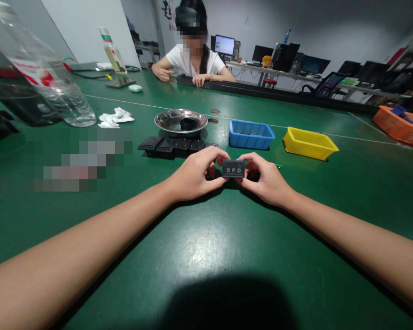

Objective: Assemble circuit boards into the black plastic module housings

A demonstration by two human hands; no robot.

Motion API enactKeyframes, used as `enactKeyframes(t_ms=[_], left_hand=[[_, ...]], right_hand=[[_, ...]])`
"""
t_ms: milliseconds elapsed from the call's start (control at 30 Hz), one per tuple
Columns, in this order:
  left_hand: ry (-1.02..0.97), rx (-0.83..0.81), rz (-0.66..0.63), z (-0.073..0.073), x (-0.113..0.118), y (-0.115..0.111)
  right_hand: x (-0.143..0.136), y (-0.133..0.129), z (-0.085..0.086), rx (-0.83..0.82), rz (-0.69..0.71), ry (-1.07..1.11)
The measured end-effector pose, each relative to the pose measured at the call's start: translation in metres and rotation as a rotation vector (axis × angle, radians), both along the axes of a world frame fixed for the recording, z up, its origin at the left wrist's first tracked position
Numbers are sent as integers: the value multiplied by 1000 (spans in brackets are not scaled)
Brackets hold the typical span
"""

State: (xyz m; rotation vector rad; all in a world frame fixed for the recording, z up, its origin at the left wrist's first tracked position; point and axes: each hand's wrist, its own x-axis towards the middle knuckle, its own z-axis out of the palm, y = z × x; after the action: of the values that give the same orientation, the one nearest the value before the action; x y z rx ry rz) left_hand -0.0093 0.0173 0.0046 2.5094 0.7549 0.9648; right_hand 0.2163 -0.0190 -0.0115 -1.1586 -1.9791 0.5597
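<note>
A small black box (233, 169) marked "SPD" in pale letters is held upright between my two hands, its printed face toward me. My left hand (203, 173) pinches its left end, and my right hand (260, 176) pinches its right end. Just behind my left hand lies a row of several black boxes (174, 146) on the green table (206, 243). Beyond the row stands a round metal dish (165, 121) with one black piece (188, 123) in it. Past my right hand are a blue bin (250, 135) and a yellow bin (309, 143).
Large plastic bottles (55, 82) and crumpled tissue (116, 117) are at the left. Farther back stands a smaller bottle (113, 52). An orange basket (401, 128) sits at the far right. Across the table, a person (196, 59) sits behind a long black bar (278, 95).
</note>
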Motion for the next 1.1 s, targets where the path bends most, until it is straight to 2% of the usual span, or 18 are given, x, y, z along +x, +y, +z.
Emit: enactKeyframes(t_ms=[1100], left_hand=[[15,-1,12,0,0,0]], right_hand=[[0,0,-1,-2,-4,-4]])
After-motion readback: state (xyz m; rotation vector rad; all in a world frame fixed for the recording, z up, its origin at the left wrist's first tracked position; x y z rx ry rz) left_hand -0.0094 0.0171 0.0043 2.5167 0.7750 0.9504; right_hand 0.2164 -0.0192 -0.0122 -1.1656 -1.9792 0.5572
